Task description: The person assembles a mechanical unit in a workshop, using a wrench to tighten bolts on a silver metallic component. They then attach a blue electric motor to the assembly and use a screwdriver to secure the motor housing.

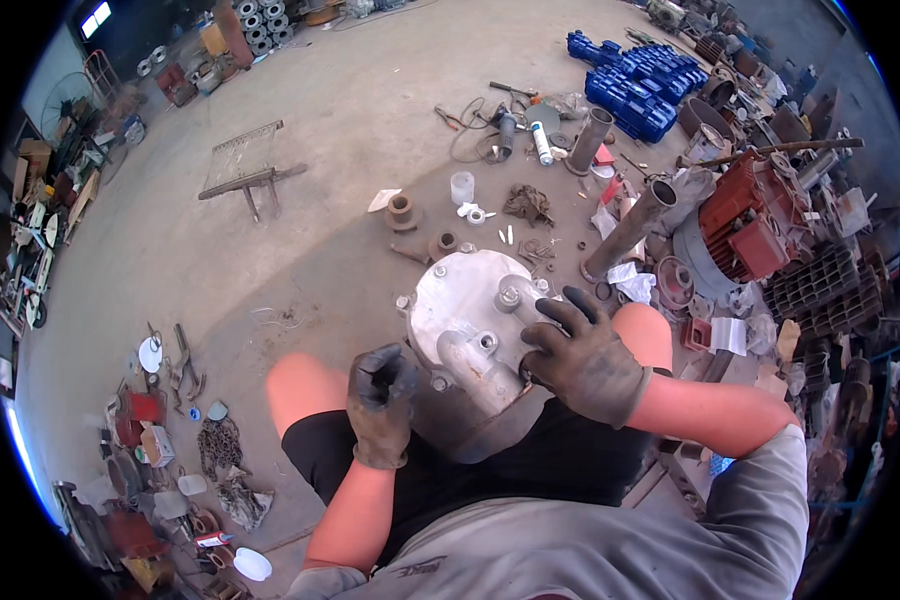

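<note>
A round metal housing with a pale, bolted cover (432, 310) stands between my knees. Two cast ports rise from the cover, and bolts sit around its rim. My right hand (595, 370), in a dirty grey work glove, is at the cover's right side. Its fingers are bent but apart, with the fingertips by the port ends. On the left of the housing is my gloved left hand (381, 410), fingers curled in. What those fingers hold, if anything, cannot be made out.
Beyond the housing lie rusty fittings (400, 212), a clear cup (462, 187), a dark rag (528, 204) and an angle grinder (506, 135). Steel pipes (630, 232), blue motors (635, 90) and a red motor (755, 215) stand right. A chain (220, 445) lies left.
</note>
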Tool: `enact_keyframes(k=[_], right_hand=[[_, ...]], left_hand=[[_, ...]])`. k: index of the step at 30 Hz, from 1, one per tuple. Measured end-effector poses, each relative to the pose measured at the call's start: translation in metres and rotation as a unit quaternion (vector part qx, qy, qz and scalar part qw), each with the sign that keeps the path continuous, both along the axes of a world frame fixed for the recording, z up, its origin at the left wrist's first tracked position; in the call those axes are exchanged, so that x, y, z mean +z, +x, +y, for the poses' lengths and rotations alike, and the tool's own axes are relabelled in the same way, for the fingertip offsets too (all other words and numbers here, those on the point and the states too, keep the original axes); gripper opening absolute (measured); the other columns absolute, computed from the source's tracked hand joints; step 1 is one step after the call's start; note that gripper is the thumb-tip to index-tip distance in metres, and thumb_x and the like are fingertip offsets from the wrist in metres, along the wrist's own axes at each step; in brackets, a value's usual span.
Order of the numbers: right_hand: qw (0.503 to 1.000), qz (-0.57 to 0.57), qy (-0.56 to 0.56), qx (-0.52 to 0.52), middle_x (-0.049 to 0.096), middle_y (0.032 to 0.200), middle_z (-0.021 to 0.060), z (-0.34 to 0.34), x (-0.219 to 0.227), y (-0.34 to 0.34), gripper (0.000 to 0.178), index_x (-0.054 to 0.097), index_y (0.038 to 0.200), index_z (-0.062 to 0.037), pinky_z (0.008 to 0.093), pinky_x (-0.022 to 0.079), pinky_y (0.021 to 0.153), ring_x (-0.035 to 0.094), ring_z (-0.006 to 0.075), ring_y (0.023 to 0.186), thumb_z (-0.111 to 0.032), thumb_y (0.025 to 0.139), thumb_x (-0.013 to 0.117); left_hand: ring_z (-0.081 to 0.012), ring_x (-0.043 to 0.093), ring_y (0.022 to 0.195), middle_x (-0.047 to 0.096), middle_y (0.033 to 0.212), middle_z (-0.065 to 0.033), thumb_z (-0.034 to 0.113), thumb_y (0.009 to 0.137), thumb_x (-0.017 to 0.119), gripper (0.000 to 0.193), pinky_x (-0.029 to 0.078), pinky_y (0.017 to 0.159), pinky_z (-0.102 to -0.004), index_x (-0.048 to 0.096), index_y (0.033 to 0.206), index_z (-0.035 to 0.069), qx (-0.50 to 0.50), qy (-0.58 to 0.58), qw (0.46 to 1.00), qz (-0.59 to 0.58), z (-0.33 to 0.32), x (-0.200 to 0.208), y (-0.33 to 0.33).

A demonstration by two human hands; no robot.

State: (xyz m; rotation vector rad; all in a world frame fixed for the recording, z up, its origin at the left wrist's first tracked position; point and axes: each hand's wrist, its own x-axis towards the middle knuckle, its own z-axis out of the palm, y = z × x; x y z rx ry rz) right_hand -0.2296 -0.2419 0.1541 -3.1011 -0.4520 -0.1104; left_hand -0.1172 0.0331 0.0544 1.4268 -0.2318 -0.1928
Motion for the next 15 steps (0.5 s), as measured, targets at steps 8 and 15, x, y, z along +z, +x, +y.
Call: enact_keyframes(k=[8,15], right_hand=[[0.965,-0.123,0.23,-0.002,0.057,0.152,0.018,-0.037,0.045,0.068,0.078,0.062,0.149,-0.0114,0.0624,0.039,0.119,0.05,0.045,0.143,-0.04,0.082,0.09],[0.969,0.072,0.2,0.126,0.045,0.162,0.0285,-0.043,-0.013,0.11,0.098,0.045,0.162,-0.005,0.0659,0.03,0.126,0.038,0.0519,0.155,-0.053,0.087,0.085]], left_hand=[[-0.0374,0.062,0.128,0.058,0.144,-0.0245,0.026,0.104,0.073,0.057,0.052,0.108,-0.047,0.052,0.149,-0.003,-0.099,0.252,0.882,-0.384,-0.022,0.05,0.1],[-0.0566,0.032,0.155,0.035,0.166,-0.0338,0.054,0.095,0.075,0.096,0.027,0.129,-0.0657,0.038,0.162,-0.005,-0.353,0.333,0.709,-0.511,-0.063,0.048,0.141]])
